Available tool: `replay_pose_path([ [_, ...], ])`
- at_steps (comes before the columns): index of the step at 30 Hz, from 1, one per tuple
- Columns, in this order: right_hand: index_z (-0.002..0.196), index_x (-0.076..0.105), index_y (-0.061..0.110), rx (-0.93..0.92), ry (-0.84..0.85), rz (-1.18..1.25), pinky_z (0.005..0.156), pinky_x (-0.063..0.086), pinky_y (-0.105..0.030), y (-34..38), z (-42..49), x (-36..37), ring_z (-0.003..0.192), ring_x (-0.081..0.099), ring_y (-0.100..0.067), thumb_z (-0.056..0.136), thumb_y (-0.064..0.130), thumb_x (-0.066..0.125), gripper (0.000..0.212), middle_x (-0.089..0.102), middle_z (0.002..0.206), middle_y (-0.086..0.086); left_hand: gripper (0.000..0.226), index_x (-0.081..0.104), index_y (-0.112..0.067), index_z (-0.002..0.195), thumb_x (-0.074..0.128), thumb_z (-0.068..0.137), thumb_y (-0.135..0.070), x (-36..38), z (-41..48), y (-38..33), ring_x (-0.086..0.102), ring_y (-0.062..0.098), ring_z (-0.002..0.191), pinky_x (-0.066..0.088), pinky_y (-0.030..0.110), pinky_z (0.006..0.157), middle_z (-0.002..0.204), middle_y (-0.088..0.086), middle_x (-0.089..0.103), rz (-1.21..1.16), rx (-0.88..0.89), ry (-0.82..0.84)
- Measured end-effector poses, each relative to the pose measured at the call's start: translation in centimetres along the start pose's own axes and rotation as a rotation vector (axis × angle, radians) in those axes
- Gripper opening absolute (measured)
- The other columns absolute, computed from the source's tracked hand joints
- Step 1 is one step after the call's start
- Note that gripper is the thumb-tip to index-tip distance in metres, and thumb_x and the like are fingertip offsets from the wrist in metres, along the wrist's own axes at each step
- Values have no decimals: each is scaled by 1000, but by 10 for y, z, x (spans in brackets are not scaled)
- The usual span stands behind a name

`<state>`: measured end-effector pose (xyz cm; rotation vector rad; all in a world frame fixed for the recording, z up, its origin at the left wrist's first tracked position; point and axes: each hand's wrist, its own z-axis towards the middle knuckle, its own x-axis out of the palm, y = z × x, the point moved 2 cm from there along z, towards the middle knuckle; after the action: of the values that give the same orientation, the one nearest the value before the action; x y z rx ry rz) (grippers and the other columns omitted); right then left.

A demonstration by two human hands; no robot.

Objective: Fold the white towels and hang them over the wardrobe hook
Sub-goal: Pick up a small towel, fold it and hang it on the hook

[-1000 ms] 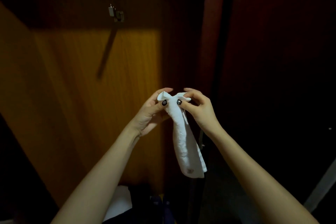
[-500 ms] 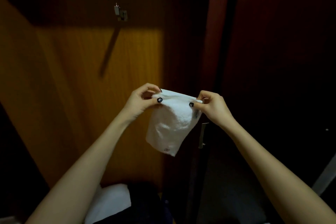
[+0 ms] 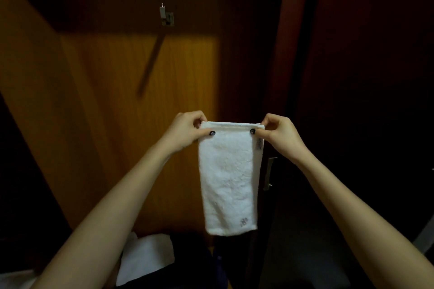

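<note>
A small white towel (image 3: 229, 183) hangs flat and long in front of the wardrobe, folded to a narrow strip with a small mark near its lower right corner. My left hand (image 3: 185, 131) pinches its upper left corner and my right hand (image 3: 279, 134) pinches its upper right corner, stretching the top edge level between them. The metal wardrobe hook (image 3: 166, 16) is fixed on the wooden panel (image 3: 131, 91) well above and to the left of the towel.
Another white cloth (image 3: 146, 258) lies low down by my left forearm, beside dark items. A dark red door edge (image 3: 279, 54) runs down on the right, with a metal handle (image 3: 269, 173) just right of the towel. The right side is very dark.
My hands moved apart, spreading the bunched towel open. It now hangs flat and stretched instead of twisted into a narrow roll.
</note>
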<state>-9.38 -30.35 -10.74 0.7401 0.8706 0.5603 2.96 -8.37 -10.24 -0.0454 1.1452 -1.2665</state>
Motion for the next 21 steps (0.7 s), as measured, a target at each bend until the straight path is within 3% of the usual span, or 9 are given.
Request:
replay_pose_path([
  [3,76,58,9,-51,-2,92,67,48,-35,4,0,-2,73,61,-18,82,14,74,17,67,79,-16,24,57,-21,67,79,73,-27,-2,1,2,53,13,65,40,34,60,68,-6,60,-40,-36,44],
  [5,91,62,11,-29,17,288,70,51,-29,7,-1,-3,73,63,-16,82,8,73,14,65,75,-12,25,54,-16,67,78,75,-19,-3,-1,-2,48,9,61,37,25,59,63,-6,55,-242,-61,61],
  [7,107,63,11,36,91,507,73,55,-26,9,-1,-5,76,68,-16,84,4,70,25,68,76,-6,21,52,-14,75,72,78,-7,-5,-3,-9,49,5,54,36,16,53,58,-5,55,-477,-80,86],
  [10,85,64,2,46,219,618,63,52,-20,16,-2,-8,63,66,-7,89,-1,59,7,68,64,3,25,57,-13,95,68,74,-4,-7,-5,-15,65,6,60,47,14,50,67,-2,69,-746,-149,193],
  [13,71,59,9,55,322,704,71,49,-26,22,-5,-10,62,62,-9,90,0,57,21,64,60,4,26,66,-12,91,74,68,-19,-13,-2,-15,62,12,68,45,16,56,74,-1,68,-713,-167,239],
  [16,68,58,17,38,416,775,77,49,-34,19,-5,-9,88,67,-24,84,7,58,19,70,94,-11,14,69,-14,79,76,69,-20,-18,0,-12,51,7,59,37,15,56,67,-1,60,-583,-175,260],
  [17,67,55,17,42,427,780,73,49,-32,20,-6,-7,87,67,-23,83,8,57,18,70,94,-10,10,68,-14,77,76,71,-17,-19,0,-14,50,4,56,37,13,54,64,-3,60,-508,-167,271],
  [19,69,48,14,43,421,792,62,45,-27,19,-7,-4,66,60,-15,81,12,57,15,60,74,-2,9,64,-13,77,73,77,-12,-19,0,-18,48,2,49,37,12,48,57,-6,60,-423,-156,272],
  [21,72,47,14,43,405,832,62,42,-29,21,-10,-2,63,55,-14,83,15,56,14,55,69,2,10,60,-10,81,70,80,-6,-18,-2,-21,54,5,48,40,14,45,58,-2,62,-550,-171,256],
])
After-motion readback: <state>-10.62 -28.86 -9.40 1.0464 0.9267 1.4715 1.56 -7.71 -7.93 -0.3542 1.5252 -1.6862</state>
